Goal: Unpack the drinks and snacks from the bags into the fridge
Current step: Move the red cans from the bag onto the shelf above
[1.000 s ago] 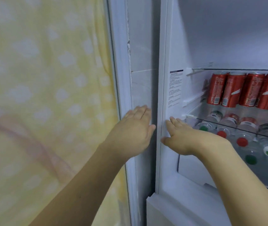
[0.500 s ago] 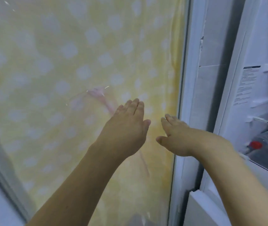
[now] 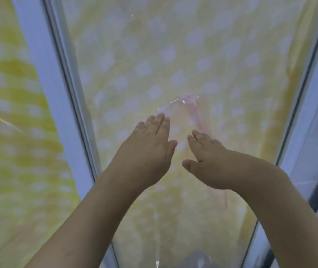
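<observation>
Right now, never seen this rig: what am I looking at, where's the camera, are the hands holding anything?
There is no machine here. One wide-angle camera sits on a person's head and looks forward and down, so the two bare arms coming in from the bottom are the wearer's own. The left hand and the right hand are both stretched forward with straight fingers. Neither holds anything. They reach toward a glossy glass panel set in a pale frame; whether the palms press on it cannot be told. The glass shows a yellow cloth with white spots, plus faint reflections. No bags, drinks or snacks are in this picture.
</observation>
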The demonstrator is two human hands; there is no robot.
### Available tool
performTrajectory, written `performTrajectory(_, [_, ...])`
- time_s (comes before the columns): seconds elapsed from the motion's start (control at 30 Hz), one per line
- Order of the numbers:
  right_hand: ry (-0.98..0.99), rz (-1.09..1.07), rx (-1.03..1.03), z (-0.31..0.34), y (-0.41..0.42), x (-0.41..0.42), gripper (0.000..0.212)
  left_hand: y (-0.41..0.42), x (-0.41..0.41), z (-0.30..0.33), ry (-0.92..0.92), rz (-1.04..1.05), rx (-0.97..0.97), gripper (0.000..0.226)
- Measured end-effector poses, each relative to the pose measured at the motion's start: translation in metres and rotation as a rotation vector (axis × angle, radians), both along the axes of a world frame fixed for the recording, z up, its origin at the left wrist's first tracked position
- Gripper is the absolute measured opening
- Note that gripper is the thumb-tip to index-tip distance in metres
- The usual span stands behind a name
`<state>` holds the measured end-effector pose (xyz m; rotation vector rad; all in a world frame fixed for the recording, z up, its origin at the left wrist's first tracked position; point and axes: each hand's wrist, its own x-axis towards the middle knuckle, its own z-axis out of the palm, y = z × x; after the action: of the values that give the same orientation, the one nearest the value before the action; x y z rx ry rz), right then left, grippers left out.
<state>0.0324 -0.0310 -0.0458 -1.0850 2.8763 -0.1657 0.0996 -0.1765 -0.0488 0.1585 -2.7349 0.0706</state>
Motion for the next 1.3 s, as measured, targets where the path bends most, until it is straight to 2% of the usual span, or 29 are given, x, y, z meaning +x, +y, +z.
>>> performTrajectory(0.63, [0.016, 0.395, 0.000, -0.003, -0.158, 0.104, 0.068, -0.128, 0.150, -0.002, 0.022, 0.420, 0.031, 0.063])
performTrajectory(0.97, [0.024, 0.660, -0.026, -0.005, -0.240, 0.195, 0.067, -0.184, 0.268, -0.014, 0.029, 0.681, 0.087, 0.063])
performTrajectory(1.3, [-0.003, 1.010, -0.031, -0.014, -0.324, 0.300, 0.067, -0.212, 0.400, -0.023, 0.024, 1.054, 0.120, 0.062])
